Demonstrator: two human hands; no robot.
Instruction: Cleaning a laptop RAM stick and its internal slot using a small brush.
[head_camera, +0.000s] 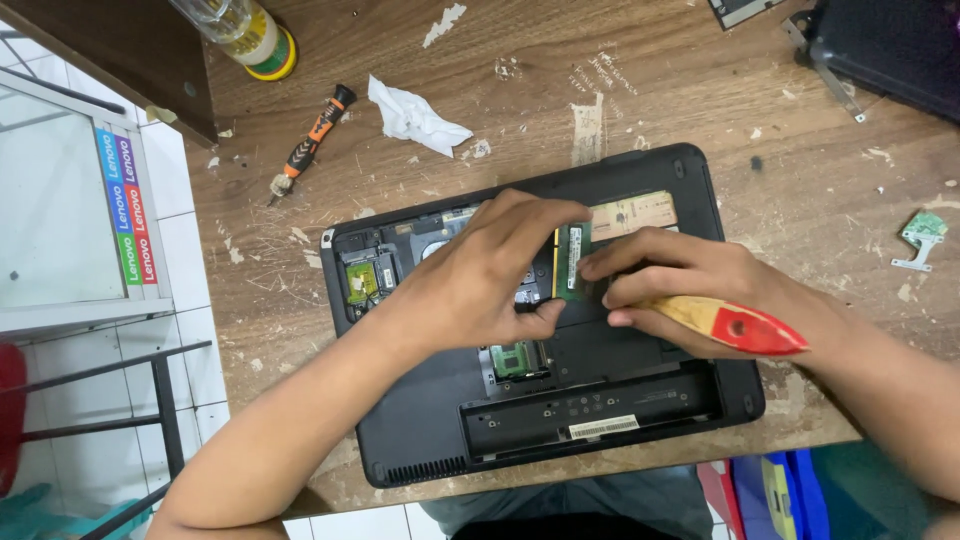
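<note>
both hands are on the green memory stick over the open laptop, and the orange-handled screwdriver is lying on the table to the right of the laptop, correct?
Not quite: the orange-handled screwdriver lies on the table to the upper left of the laptop, not the right. The head view shows it. The rest holds: the left hand and right hand are both on the green memory stick.

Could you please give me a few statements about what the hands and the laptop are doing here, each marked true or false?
1. The left hand pinches a green memory module over the opened laptop. True.
2. The right hand is empty. False: it holds a brush handle, wooden with a red end, while its fingertips touch the module.
3. The laptop lies with its underside up and its battery bay empty. True.
4. The orange-and-black screwdriver lies on the laptop. False: it lies on the wooden table, beside a crumpled white tissue.
</note>
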